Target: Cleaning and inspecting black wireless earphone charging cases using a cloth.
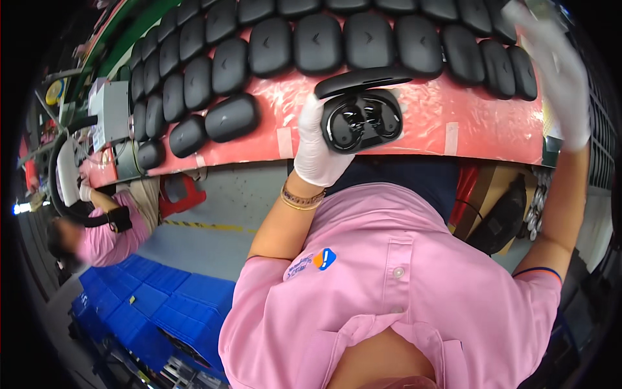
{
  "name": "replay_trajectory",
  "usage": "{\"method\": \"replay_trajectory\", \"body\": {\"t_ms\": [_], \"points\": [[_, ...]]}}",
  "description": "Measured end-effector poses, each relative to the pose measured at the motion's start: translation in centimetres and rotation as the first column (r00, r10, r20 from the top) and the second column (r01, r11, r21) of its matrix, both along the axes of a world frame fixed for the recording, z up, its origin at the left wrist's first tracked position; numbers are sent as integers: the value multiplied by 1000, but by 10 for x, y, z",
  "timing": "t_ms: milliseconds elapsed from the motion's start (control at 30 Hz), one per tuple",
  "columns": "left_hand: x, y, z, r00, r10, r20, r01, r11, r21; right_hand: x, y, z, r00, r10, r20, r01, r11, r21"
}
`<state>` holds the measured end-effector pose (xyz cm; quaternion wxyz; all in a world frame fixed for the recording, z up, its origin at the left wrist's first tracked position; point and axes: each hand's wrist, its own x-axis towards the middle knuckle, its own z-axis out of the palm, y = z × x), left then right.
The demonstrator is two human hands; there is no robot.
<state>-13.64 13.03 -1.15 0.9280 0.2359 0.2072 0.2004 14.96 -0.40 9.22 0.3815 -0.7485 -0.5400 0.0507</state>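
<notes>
My left hand (317,146), in a white glove, grips an earbud charging case (369,144) near the table's front edge. The case is glossy black inside, with its lid (363,81) swung up on the far side. Two dark earbuds seem to sit in its wells; reflections blur their outlines. At the far right, my gloved right hand (558,78) is stretched up and away past the end of the rows of cases. Its fingers look extended and slightly smeared, and nothing shows in them.
Several closed black cases (316,44) stand in rows along the pink-covered table (427,123). A grey box (110,110) is at the left. Another person in a pink shirt (120,236) works there. Blue crates (162,305) are stacked lower left, a red stool (184,194) nearby.
</notes>
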Motion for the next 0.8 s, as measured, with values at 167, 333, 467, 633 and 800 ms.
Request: {"method": "replay_trajectory", "body": {"t_ms": [167, 333, 467, 633, 800], "points": [[-2, -6, 5, 997, -72, 30, 64, 977, 205, -138, 20, -26, 820, 533, 209, -507, 846, -165], [-6, -8, 4, 997, -75, -9, 75, 962, 264, -159, 32, -42, 789, 388, 476, -353, 921, -166], [-6, -6, 2, 995, -12, 97, -4, 986, 166, -142, 19, -64, 887, 262, 381, -238, 965, -110], [-2, -3, -7, 997, -55, 56, 43, 978, 204, -156, -12, -75, 946, 234, 226, -225, 972, -62], [1, -8, -1, 999, -26, -28, 31, 980, 195, -169, -17, -88, 932, 176, 318, -186, 983, 3]]}}
